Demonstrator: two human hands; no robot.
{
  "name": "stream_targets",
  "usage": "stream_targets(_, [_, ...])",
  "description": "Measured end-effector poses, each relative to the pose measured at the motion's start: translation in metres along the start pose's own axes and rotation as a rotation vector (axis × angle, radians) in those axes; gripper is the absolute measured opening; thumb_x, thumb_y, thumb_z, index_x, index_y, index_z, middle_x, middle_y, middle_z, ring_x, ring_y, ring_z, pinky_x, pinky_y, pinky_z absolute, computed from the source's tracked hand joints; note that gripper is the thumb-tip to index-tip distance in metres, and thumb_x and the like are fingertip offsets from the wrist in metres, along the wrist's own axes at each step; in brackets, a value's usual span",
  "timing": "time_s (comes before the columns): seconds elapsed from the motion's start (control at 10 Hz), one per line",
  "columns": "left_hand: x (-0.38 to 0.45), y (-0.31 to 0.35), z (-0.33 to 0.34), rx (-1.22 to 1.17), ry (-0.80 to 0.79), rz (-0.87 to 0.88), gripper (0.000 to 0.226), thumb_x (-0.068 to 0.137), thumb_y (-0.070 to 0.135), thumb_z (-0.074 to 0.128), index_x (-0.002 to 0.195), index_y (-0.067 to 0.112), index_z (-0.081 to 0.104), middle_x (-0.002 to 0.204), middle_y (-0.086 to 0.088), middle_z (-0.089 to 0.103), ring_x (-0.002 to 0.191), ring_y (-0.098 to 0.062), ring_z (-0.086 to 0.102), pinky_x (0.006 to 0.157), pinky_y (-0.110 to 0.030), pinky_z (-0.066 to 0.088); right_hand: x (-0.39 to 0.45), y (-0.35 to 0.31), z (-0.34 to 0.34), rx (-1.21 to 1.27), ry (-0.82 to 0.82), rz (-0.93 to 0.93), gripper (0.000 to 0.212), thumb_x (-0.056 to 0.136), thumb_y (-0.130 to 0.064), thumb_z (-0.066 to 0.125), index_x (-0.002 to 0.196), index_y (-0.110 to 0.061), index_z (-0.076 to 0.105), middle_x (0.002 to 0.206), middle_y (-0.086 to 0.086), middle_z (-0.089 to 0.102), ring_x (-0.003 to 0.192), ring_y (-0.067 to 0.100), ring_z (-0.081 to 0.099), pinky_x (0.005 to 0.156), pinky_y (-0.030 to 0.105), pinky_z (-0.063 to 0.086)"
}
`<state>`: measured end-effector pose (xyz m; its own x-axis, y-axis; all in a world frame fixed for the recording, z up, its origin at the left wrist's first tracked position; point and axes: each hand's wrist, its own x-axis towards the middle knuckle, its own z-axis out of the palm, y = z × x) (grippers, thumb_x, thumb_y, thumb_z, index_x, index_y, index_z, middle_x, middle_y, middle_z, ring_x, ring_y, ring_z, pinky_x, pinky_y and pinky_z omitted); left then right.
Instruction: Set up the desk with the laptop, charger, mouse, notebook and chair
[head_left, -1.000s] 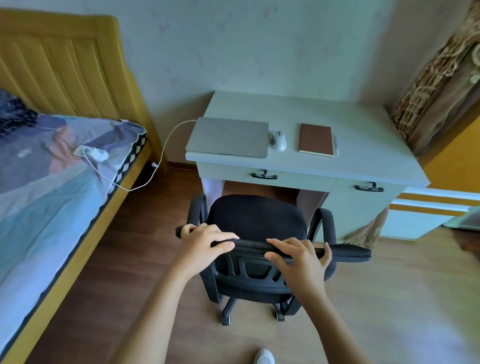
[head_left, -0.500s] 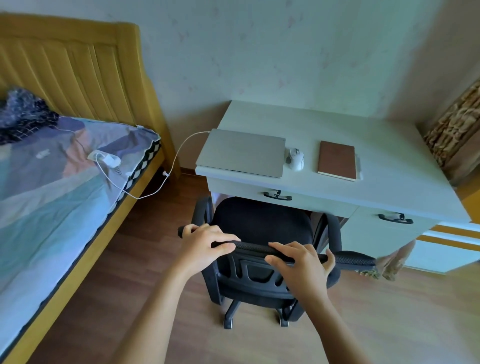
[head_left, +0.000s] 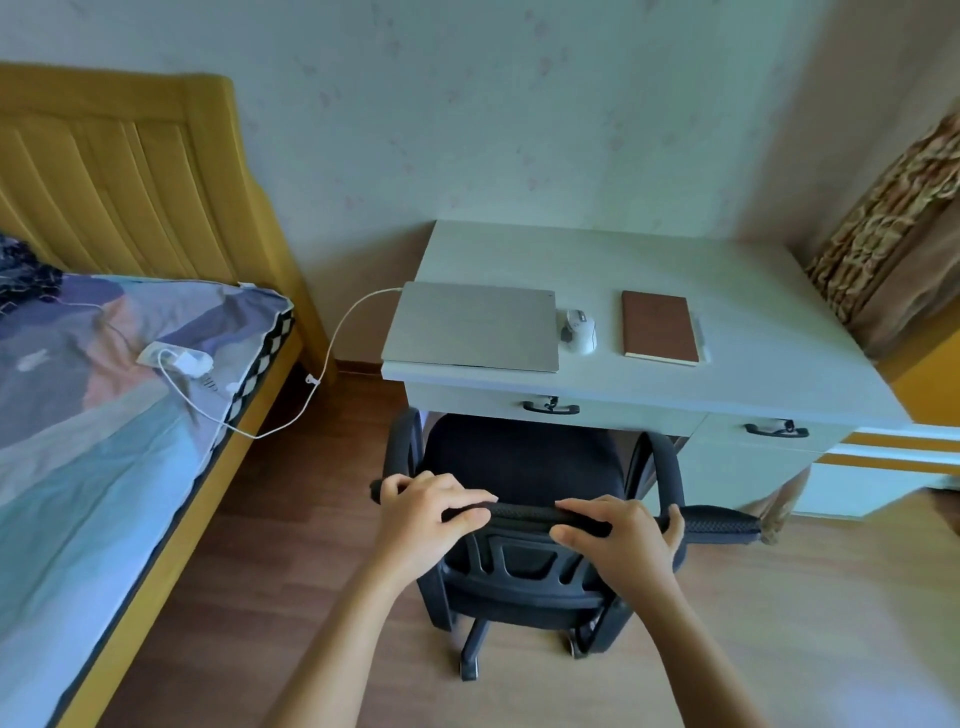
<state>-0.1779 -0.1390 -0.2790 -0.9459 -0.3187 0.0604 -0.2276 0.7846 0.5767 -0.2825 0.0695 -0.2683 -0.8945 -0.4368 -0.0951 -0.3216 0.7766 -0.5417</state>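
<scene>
A black office chair (head_left: 519, 462) stands in front of the white desk (head_left: 753, 332), its seat partly under the desk edge. My left hand (head_left: 426, 512) and my right hand (head_left: 621, 540) both grip the top of its backrest. On the desk lie a closed silver laptop (head_left: 472, 326), a white mouse (head_left: 577, 330) right of it, and a brown notebook (head_left: 658, 327) further right. A white charger (head_left: 179, 358) rests on the bed, and its cable (head_left: 317, 382) runs to the laptop's left side.
A bed (head_left: 104, 415) with a yellow headboard fills the left side. The desk has two drawers with dark handles (head_left: 550, 406). A patterned curtain (head_left: 893, 234) hangs at the right. Wooden floor (head_left: 831, 623) spreads around the chair.
The chair has rolled forward toward the desk with both hands on its backrest. The view has shifted left and closer, so the desk sits further right in the frame.
</scene>
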Motion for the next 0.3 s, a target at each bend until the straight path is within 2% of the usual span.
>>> stream_targets(0.1, [-0.001,0.003,-0.002,0.019,-0.012,-0.002,0.027,0.09,0.056,0.047,0.11,0.05,0.064,0.091,0.022,0.059,0.095,0.001,0.048,0.093,-0.032,0.021,-0.004,-0.004,-0.005,0.029,-0.001,0.046,0.024,0.076,-0.059,0.063,0.099,-0.05,0.064,0.084,-0.024,0.061,0.099,0.0,0.049,0.113,0.048,-0.009])
stream_targets(0.2, [-0.001,0.008,-0.006,0.022,-0.045,-0.032,0.024,0.091,0.051,0.052,0.11,0.045,0.065,0.099,0.022,0.061,0.102,0.0,0.05,0.097,-0.033,0.023,-0.008,-0.008,-0.009,0.04,-0.012,0.05,0.027,0.076,-0.056,0.065,0.101,-0.045,0.063,0.086,-0.023,0.061,0.093,-0.001,0.048,0.116,0.047,-0.001])
stream_targets(0.3, [0.0,0.016,-0.011,-0.038,0.013,-0.051,0.021,0.088,0.046,0.061,0.107,0.04,0.067,0.098,0.023,0.066,0.099,0.003,0.059,0.098,-0.032,0.036,-0.005,-0.017,-0.019,0.267,0.02,0.058,0.019,0.076,-0.049,0.069,0.093,-0.039,0.068,0.086,-0.024,0.067,0.09,-0.002,0.06,0.105,0.045,0.038])
